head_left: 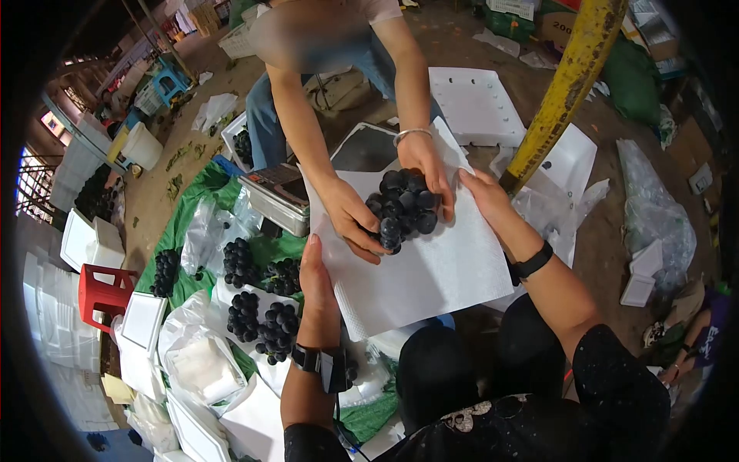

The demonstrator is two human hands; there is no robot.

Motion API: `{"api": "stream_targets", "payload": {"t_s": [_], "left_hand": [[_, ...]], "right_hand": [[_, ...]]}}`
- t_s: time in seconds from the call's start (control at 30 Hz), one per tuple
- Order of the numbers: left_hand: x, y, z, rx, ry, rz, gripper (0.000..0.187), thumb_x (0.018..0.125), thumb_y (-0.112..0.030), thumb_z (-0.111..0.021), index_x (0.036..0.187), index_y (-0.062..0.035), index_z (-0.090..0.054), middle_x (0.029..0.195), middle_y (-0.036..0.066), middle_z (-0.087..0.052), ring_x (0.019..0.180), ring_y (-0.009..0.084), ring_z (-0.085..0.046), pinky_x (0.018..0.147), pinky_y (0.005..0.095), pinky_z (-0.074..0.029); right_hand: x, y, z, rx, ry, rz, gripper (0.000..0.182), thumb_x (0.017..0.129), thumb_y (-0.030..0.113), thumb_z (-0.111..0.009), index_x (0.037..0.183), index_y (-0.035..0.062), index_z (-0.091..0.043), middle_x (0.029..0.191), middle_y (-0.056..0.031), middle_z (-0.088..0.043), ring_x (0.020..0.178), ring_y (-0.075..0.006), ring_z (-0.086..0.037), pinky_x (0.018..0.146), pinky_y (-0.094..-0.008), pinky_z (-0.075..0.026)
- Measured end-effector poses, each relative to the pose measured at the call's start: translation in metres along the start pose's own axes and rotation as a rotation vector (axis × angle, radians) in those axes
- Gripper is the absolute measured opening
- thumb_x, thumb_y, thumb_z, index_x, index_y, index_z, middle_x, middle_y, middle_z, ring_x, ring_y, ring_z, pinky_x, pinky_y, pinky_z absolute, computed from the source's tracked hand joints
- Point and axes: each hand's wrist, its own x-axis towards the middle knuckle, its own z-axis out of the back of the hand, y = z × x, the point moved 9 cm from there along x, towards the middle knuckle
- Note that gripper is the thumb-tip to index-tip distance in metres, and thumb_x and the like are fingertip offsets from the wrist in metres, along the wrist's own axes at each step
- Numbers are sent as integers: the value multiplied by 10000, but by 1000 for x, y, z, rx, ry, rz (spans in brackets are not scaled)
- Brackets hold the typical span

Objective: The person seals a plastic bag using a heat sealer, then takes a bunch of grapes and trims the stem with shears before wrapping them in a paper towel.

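Right now a bunch of dark grapes point(402, 209) sits near the far middle of a white foam sheet point(419, 269), and everything else is easiest placed from that sheet. The person's left hand point(317, 279) lies flat along the sheet's near-left edge, fingers straight and together, propping it from beside and below. The right hand point(486, 199) is spread with an open palm at the sheet's far-right edge, fingertips touching the paper just beside the grapes; neither hand pinches anything. A co-worker's two hands point(350, 219) reach in from beyond the sheet and cup the bunch on both sides, one wrist wearing a bangle.

The bunch looks heavy for its size, soft-skinned and easily bruised, with berries likely to drop if squeezed; it is best cradled from underneath or taken by the stem, which is hidden here. The sheet looks light, limp and apt to sag under the load, so it wants support at opposite edges.

Left of the sheet, more grape bunches point(262, 308) lie on a green tarp point(192, 208), near a metal scale point(277, 196). A yellow post point(566, 85) rises beyond its right side.
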Motion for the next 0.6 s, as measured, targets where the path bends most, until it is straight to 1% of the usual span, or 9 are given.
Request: {"api": "stream_targets", "payload": {"t_s": [0.07, 0.17, 0.3, 0.47, 0.6], "left_hand": [[-6, -6, -7, -9, -33, -13, 555, 980, -395, -378, 1293, 59, -442, 1157, 232, -596, 1026, 311, -628, 903, 411, -514], [-14, -14, -19, -27, -60, -41, 521, 984, -378, -382, 1288, 39, -458, 1124, 202, -614, 974, 285, -643, 863, 385, -528], [-22, -23, -31, -21, -29, -47, 478, 993, -344, -385, 1287, 24, -467, 1095, 171, -630, 934, 259, -654, 835, 351, -536], [-31, -40, -38, 64, -58, -110, 445, 999, -316, -393, 1265, 27, -493, 1081, 157, -637, 920, 237, -658, 818, 325, -534], [-46, -45, -39, 142, -108, -150, 433, 991, -296, -431, 1268, 29, -506, 1100, 142, -636, 939, 209, -650, 831, 308, -519]], "right_hand": [[-8, 2, -1, 33, 15, -86, 409, 988, 318, -499, 1198, -23, -584, 994, -76, -651, 847, -114, -598, 761, -242, -477], [-16, 8, 1, 3, -77, -52, 415, 986, 322, -501, 1201, -24, -581, 1000, -78, -650, 842, -111, -603, 751, -235, -478], [-31, 29, -3, 110, -50, -55, 401, 985, 310, -503, 1197, -22, -578, 979, -70, -649, 824, -103, -604, 730, -229, -480], [-39, 48, -6, 227, 29, -33, 375, 990, 292, -498, 1196, -12, -577, 959, -54, -649, 809, -97, -601, 728, -228, -484], [-53, 58, -9, 211, 59, 12, 362, 994, 284, -497, 1194, -7, -580, 978, -45, -655, 827, -91, -603, 748, -229, -485]]}}
